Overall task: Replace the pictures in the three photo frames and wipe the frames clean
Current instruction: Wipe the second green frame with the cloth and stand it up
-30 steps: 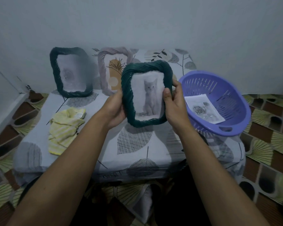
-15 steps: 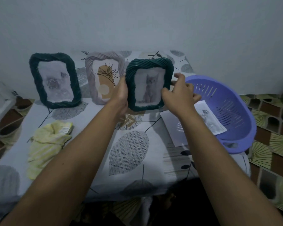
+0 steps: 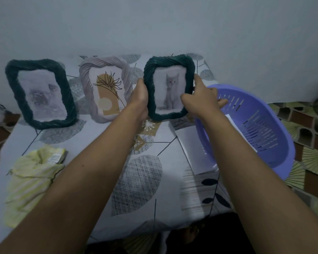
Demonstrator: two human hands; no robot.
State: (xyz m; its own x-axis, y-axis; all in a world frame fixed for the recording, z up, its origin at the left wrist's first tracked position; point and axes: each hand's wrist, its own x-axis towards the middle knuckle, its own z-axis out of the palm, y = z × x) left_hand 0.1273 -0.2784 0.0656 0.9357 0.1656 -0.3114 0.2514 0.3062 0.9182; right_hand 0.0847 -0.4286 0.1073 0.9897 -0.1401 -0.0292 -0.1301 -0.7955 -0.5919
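Note:
Three woven photo frames stand in a row near the wall at the back of the table. The right one, a dark green frame with a cat picture (image 3: 168,88), stands upright. My left hand (image 3: 140,99) grips its left edge. My right hand (image 3: 200,97) touches its right edge with loosely spread fingers. A pale lilac frame with a plant drawing (image 3: 106,90) is in the middle. Another dark green frame with a blurred grey picture (image 3: 39,92) is at the left. A yellow striped cloth (image 3: 31,178) lies crumpled at the front left.
A purple plastic basket (image 3: 275,158) sits at the table's right edge with a paper sheet inside, partly hidden by my right arm. A white sheet (image 3: 193,149) lies beside the basket on the leaf-patterned tablecloth (image 3: 136,182). Patterned floor tiles show at right.
I carried the cat frame from in front of me to the back of the table and stood it right of the lilac frame. My right hand's fingers have loosened.

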